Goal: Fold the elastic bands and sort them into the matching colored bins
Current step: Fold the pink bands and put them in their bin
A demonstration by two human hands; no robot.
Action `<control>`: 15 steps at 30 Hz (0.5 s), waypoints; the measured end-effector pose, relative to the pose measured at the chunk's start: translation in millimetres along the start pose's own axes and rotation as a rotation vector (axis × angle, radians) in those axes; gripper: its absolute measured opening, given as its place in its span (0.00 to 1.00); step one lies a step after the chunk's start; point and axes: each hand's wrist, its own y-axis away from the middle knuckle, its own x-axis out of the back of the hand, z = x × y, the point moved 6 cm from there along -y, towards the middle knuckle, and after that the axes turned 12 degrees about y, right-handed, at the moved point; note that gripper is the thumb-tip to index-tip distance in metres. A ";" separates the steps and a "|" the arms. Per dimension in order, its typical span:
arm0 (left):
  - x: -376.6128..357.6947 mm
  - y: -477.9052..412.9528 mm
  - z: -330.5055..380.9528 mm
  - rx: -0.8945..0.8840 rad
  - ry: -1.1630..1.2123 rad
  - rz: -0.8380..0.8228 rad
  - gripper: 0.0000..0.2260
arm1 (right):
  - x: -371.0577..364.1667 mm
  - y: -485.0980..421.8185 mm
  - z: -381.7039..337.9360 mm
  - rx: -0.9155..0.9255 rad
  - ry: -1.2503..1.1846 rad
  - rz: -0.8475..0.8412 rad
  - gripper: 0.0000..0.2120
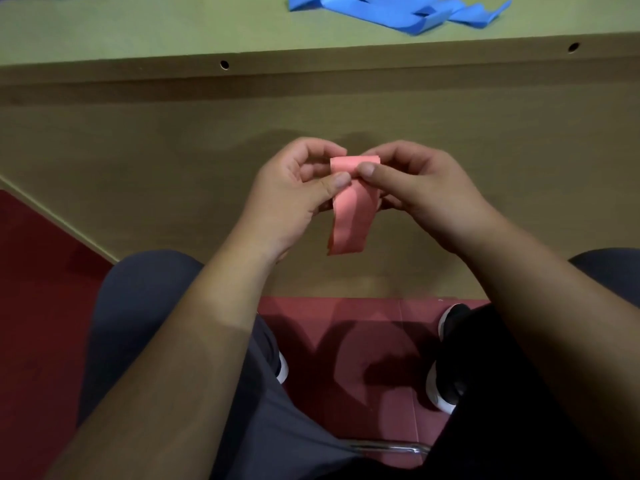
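Tabletop (138, 29) ran across the top of the view, with its wooden front panel (173, 150) dropping below. Red floor (41, 306) underneath, and the person's legs and dark shoes (450, 358) at the bottom. No bins in view.

Blue bands (398, 12) lay in a loose, crumpled heap on the tabletop at the far edge, well apart from the hands.

Left hand (291, 199) and right hand (426, 199) were held up in front of the panel, off the tabletop and close together. Each grip was clamped on the pink band (348, 216): thumb on the near face, curled fingers behind, thumb tips nearly touching at the upper part.

The pink band sat between both hands, doubled over at the top and hanging flat below the thumbs, its lower end free.

Handling, judged:
- Very light.
- Thin and soft, but it hung fairly flat, so probably some body.
- Likely stretchy and springy, so a fold would tend to reopen unless pinched.
- Surface looked matte and not slippery.
- Not fragile.

Best hold: pinch across the full width right at the fold line, with one grip pinning the layers while the other brings the free end up. Holding only one edge would let it twist.
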 end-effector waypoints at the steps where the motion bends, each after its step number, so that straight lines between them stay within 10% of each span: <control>1: 0.7 -0.2 -0.2 -0.006 -0.013 0.006 0.13 | 0.0 -0.3 0.2 0.008 0.010 0.007 0.08; 15: 2.9 -2.2 -8.7 0.040 -0.004 0.046 0.11 | 2.9 -5.1 -2.2 0.116 0.096 0.025 0.16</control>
